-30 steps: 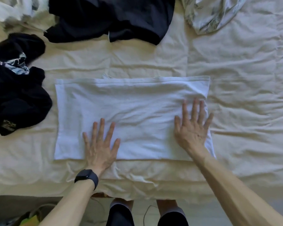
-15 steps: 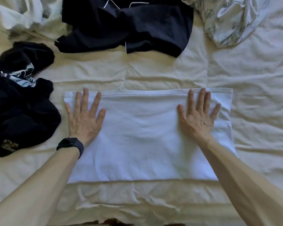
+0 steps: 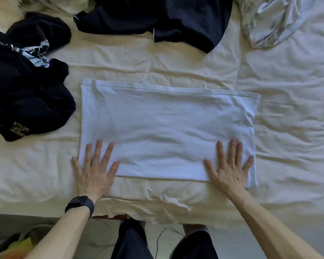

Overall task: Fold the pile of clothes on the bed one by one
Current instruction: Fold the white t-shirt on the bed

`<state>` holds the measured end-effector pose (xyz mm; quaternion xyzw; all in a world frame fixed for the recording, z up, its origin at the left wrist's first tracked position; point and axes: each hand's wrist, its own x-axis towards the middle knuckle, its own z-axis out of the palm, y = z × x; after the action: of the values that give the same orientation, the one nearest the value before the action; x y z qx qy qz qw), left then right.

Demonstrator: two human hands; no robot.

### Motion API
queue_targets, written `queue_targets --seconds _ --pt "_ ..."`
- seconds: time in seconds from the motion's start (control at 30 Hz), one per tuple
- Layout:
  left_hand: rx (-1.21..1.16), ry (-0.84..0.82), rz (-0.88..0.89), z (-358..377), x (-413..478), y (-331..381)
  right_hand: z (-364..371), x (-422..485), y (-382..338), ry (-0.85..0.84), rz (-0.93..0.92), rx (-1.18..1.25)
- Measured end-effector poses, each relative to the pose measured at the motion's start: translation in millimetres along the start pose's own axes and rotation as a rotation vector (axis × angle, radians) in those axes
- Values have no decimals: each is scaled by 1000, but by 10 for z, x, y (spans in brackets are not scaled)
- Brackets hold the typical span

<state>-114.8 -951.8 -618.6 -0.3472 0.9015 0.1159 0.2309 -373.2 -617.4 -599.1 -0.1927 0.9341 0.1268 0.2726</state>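
Cream sheet (image 3: 288, 128), rumpled, covers the bed. White garment (image 3: 166, 131): at mid-sheet, folded into a flat rectangle, long side across, faint creases through its middle.

Left hand (image 3: 94, 172): flat on the garment's near left corner, fingers straight and spread, palm partly on the sheet; dark watch (image 3: 80, 203) at the wrist. Right hand (image 3: 230, 171): flat on the near right corner, fingers likewise spread. Neither grips cloth.

Step, as judged: smoothing the fold. Best done with even palm pressure swept away from the garment's centre, so creases run off the edges and the layers lie square. The soft sheet beneath may bunch if pushed hard.

Around the garment:
- Black clothes (image 3: 26, 94), heaped, just left of it.
- Dark top (image 3: 157, 19), spread beyond its far edge, apart from it.
- Pale patterned cloth (image 3: 269, 21), crumpled, beyond its far right corner.

All three look unfolded. The black heap crowds any leftward sweep or flip of the garment.
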Motion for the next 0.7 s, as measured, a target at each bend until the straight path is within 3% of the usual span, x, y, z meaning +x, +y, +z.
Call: queue_targets --seconds 0.1,0.17,0.23,0.37,0.57,0.7 --pt "-107 7 -63 -13 -241 244 -1 -271 -140 23 -100 52" --pt "-133 -59 -96 36 -368 349 77 -418 -31 -50 -154 37" --pt "-188 -152 -211 64 -471 382 138 -487 261 -141 -72 36" --pt "-236 -64 -287 1 -625 871 -3 -344 732 -110 112 164" --pt "-153 -107 190 77 -797 2700 -459 148 1060 71 127 453" --pt "-130 -15 472 34 -799 3753 -698 649 1105 25 158 783"
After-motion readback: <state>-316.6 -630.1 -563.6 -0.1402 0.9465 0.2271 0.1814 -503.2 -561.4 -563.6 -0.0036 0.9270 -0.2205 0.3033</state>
